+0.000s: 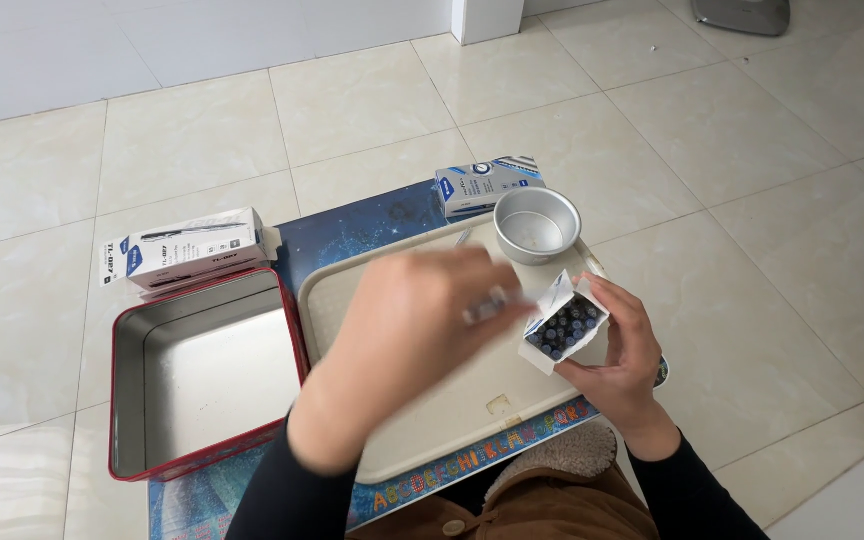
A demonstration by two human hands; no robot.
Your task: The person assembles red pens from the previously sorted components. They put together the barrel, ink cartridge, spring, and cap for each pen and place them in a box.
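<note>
Over the beige tray's [352, 300] right edge, the right hand [620, 352] grips an open pen box [563, 325]. The blurred left hand [422, 320], just left of the box, pinches a pen [492, 300]. A round tin [536, 224] sits at the far right corner.

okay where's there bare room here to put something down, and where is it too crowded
Free: the inside of the red-rimmed metal tin, bare, left of the beige tray; the tray's near part below the left hand. Crowded: the tray's far right, where the round metal bowl, the open box of pens and the right hand sit close.
</note>
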